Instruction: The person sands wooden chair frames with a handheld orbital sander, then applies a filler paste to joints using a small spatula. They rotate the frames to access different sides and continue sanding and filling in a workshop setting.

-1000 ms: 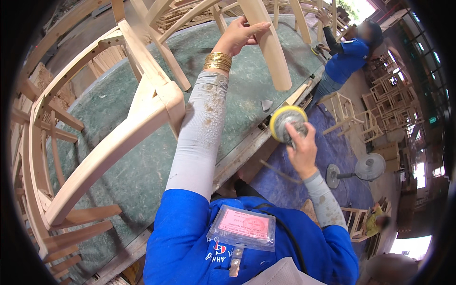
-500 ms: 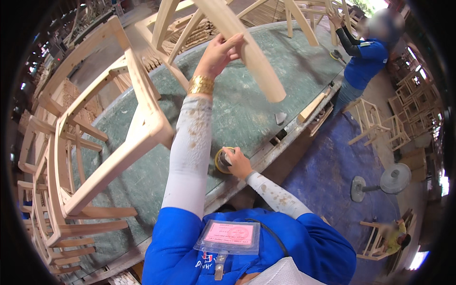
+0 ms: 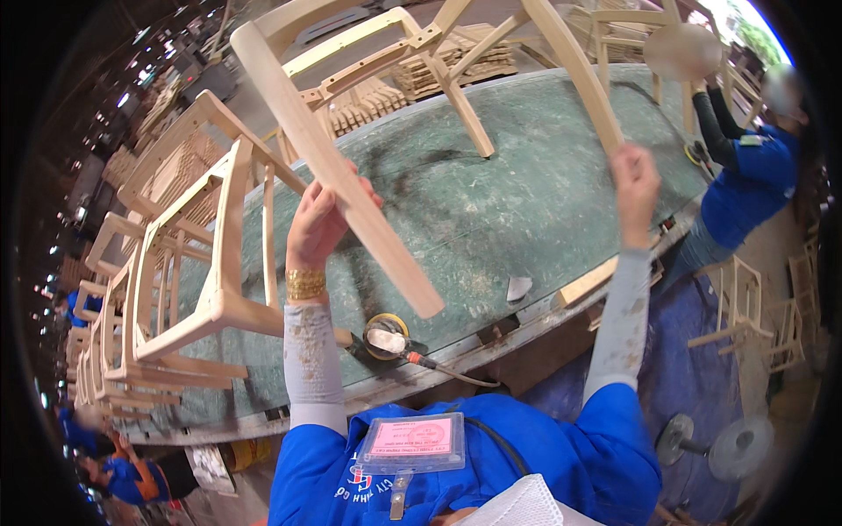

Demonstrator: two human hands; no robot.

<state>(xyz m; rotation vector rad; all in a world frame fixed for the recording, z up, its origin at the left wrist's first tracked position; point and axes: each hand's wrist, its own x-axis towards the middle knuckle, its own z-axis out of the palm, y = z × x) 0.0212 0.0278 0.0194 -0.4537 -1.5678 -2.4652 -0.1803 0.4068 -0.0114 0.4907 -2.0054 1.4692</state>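
An unpainted pale wooden chair frame (image 3: 355, 202) is held up over the green tabletop. My left hand (image 3: 317, 230) is closed round the middle of its near leg, the fingers partly hidden behind the wood. On the right, my right hand (image 3: 635, 182) pinches the lower end of another curved leg (image 3: 574, 66) of the frame. A round sander (image 3: 386, 337) with a yellow rim and a cable lies on the table near the front edge, below the near leg's end and touched by neither hand.
Several wooden chair frames (image 3: 215, 311) stand in a row along the left of the table (image 3: 491, 219). A small pale scrap (image 3: 519, 287) and a wooden strip (image 3: 586, 282) lie near the front edge. At the right a co-worker (image 3: 750, 175) in blue handles another chair; a fan (image 3: 741, 447) stands below.
My right hand has let go of the sander and moved up and right to a chair leg. The held frame has swung and shifted, its near leg now lower and farther left.
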